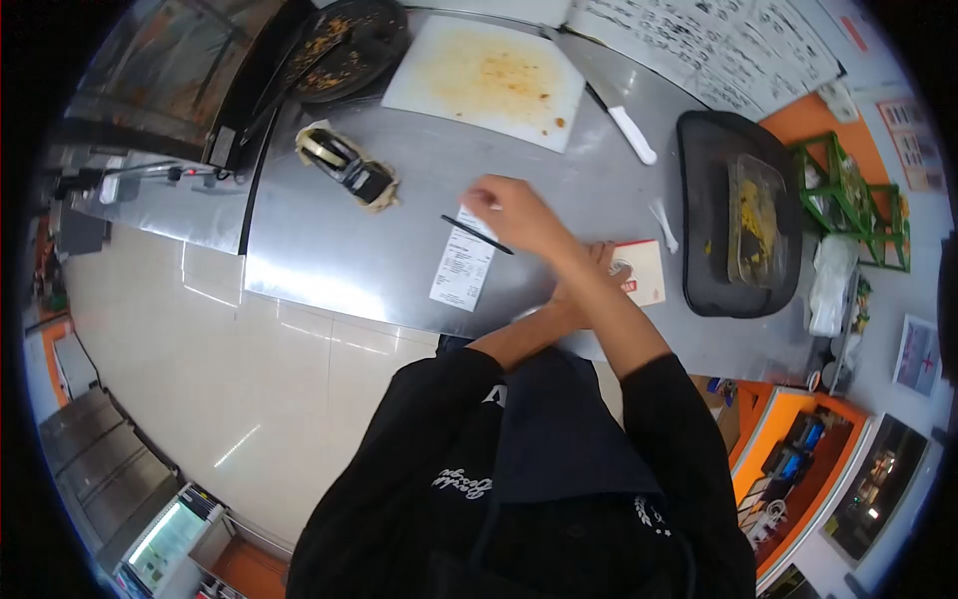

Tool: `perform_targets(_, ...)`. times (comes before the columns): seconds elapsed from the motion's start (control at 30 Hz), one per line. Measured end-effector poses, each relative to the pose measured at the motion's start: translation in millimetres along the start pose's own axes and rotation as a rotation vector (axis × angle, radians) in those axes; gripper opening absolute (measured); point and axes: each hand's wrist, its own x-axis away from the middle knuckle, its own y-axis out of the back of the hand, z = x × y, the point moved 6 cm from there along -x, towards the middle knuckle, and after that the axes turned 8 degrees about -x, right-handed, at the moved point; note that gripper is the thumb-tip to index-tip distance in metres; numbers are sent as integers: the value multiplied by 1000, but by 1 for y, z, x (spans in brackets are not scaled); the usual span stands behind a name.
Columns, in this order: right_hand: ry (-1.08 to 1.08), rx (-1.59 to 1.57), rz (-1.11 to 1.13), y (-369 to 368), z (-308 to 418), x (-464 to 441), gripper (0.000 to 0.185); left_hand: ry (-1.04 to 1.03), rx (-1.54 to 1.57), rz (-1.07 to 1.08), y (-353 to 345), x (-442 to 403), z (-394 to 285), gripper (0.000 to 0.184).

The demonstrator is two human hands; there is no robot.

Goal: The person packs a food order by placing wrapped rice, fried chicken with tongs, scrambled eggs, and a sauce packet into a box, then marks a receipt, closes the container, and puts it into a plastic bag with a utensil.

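My forearms cross above the steel table. My right hand (514,212) is at the upper end of a printed receipt (464,268), its fingers curled in and slightly blurred; what they pinch is hard to make out. A thin black pen-like stick (479,235) lies slantwise across the receipt. Partly hidden under my right forearm, my left hand (579,292) rests with its fingers laid on the left side of a cream paper packet (646,272) with red print. At the upper left, a black device (349,168) sits in a brownish wrapping.
A stained cutting board (484,80) lies at the back beside a white-handled knife (631,135) and a dark pan (344,50). On the right, a black tray (704,215) carries a clear container with yellow food (755,220). A small white plastic item (664,225) lies near the packet.
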Motion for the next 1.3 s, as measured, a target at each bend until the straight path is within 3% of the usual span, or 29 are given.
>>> perform_targets(0.03,3,-132,78,-33,3,-23,34,-3,-4,38,-17,-2,2,65)
perform_targets(0.13,-7,-61,26,-101,1,-88,39,44,-13,116,0,-6,5,66)
perform_targets(0.23,-106,-50,48,-140,10,-127,36,118,-76,14,-22,-6,3,66)
perform_targets(0.33,-217,123,162,-158,13,-147,28,160,7,7,-29,-1,1,63)
perform_targets(0.4,-329,-50,242,-158,7,-158,21,188,100,7,-18,1,3,60)
perform_targets(0.47,-435,-204,271,-153,3,-159,21,247,115,-131,-12,5,4,56)
perform_targets(0.53,-483,-335,254,-154,1,-153,18,295,551,-162,-18,4,11,54)
perform_targets(0.57,-483,-376,244,-154,1,-147,16,305,976,-123,-6,1,23,54)
perform_targets(0.63,-452,-552,149,-154,-3,-138,13,238,908,-48,-3,-2,23,52)
perform_targets(0.7,-378,-816,-22,-159,-16,-130,12,89,-79,14,-13,-2,11,51)
perform_targets(0.9,56,-541,15,-152,-25,-103,8,49,-125,14,-12,-1,9,50)
perform_targets(1.0,55,-400,-39,-152,-19,-103,8,36,-133,-16,-11,-1,11,61)
perform_targets(1.1,164,-7,35,-158,-32,-106,10,25,46,157,-19,-5,11,81)
perform_targets(1.2,256,32,-134,-106,16,-81,12,-33,225,135,-6,-4,10,91)
perform_targets(1.3,49,-98,-215,-21,4,-27,13,-134,160,114,7,-3,4,84)
